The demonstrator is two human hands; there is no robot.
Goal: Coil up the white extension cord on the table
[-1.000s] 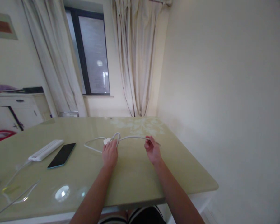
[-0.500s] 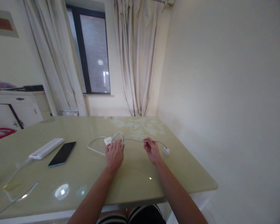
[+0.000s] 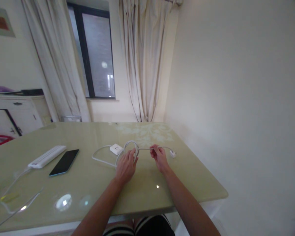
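A white cable (image 3: 102, 159) lies on the glossy green table (image 3: 137, 193). A small white square adapter (image 3: 116, 149) sits on one part of it, and a small white plug (image 3: 172, 153) ends it on the right. My left hand (image 3: 126, 165) is closed round a raised loop of this cable just right of the adapter. My right hand (image 3: 158, 157) pinches the cable a short way to the right, near the plug. The stretch between my hands is nearly straight.
A black phone (image 3: 64, 162) and a white power strip (image 3: 47, 156) with its own cord lie at the left of the table. The wall stands close on the right. Curtains and a window are behind, with a white cabinet (image 3: 17, 111) at far left.
My left hand has moved right with the loop, away from the adapter and closer to my right hand. The plug end has come into view beside my right hand.
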